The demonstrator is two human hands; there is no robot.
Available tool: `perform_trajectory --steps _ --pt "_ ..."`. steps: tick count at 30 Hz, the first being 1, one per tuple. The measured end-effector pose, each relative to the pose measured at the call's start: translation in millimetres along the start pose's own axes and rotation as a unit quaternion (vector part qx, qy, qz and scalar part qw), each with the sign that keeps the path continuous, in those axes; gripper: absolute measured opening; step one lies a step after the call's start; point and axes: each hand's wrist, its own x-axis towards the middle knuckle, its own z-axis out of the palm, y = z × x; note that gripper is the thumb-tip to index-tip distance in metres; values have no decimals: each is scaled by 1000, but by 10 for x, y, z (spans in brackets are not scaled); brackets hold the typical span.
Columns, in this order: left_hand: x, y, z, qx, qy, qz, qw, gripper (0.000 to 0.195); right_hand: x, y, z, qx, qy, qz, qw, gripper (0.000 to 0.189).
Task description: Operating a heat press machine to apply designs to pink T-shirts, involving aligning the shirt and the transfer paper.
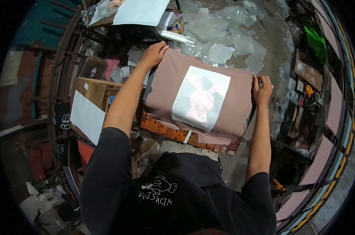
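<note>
Dusty-pink fabric (162, 85) lies spread over a stand in front of me, its near edge hanging slightly wavy. On the fabric rests a pale rectangular sheet (181, 108) with a whitish-pink rabbit figure (201, 101), tilted a little clockwise. At the far left corner, my left hand (154, 54) pinches the fabric between thumb and fingers. My right hand (262, 89) grips the fabric's right edge near its far corner. Below the near edge shows an orange, dark-speckled surface (162, 126) of the stand. Most of the stand is hidden by the cloth.
White sheets (140, 13) lie on a stand at the far left, beside white tubes (177, 38). Clear film scraps (206, 29) litter the floor beyond. Another white sheet (87, 117) leans by a wooden box (90, 91). Pink panels (317, 160) line a curved rack on the right.
</note>
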Motion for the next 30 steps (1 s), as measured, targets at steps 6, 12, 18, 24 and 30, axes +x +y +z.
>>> perform_trajectory --steps 6,12,18,24,30 --pt "53 38 -62 65 -63 -60 994 27 -4 -3 21 -48 -10 49 998 18" --pt "-54 -57 112 144 -61 -63 986 21 -60 40 111 -142 -71 73 985 30" --pt "-664 490 178 26 -32 91 995 39 -262 -456 20 -35 -172 -57 983 40" --pt "-796 365 262 134 -180 -82 971 49 -343 -193 198 -93 -257 11 962 53" --pt "-943 445 312 165 -45 -92 981 50 -416 -238 120 -187 -115 35 975 52"
